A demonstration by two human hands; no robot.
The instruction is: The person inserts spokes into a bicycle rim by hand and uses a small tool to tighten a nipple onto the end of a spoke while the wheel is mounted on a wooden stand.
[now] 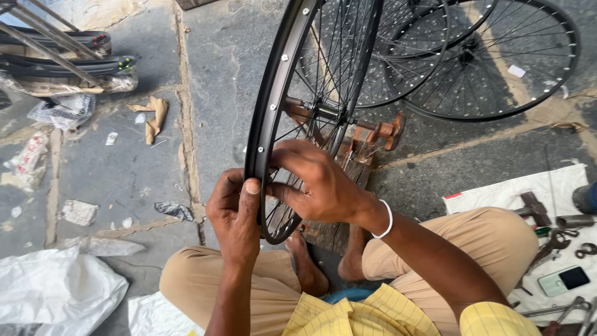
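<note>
Hands meet at the lower part of a black bicycle wheel [292, 81] that stands upright in the middle of the frame, its axle carried on a rusty stand [373, 134] set on the stone floor [124, 162]. The left hand [235, 214] is closed around the rim [261, 137] from the left, thumb pressed flat against the outer face of the rim. The right hand [320, 183], with a white band [385, 219] on its wrist, reaches in among the spokes [329, 56] just inside the rim, fingers curled and pinched together; what they pinch is too small to tell. The two hands sit close together, almost touching.

The person sits on the floor with legs in tan trousers [491, 239] spread to both sides of the stand, bare feet [305, 261] near its base, and a yellow checked shirt [367, 314] at the bottom edge of the frame.

More black spoked wheels [497, 56] lie flat on the floor in the upper right. A white cloth [559, 186] at the right edge holds a hammer [533, 208], pliers [550, 246] and a phone [563, 280]. Crumpled white plastic [50, 292] lies in the lower left, scraps of paper [152, 115] in the upper left, near black tyres [62, 53].
</note>
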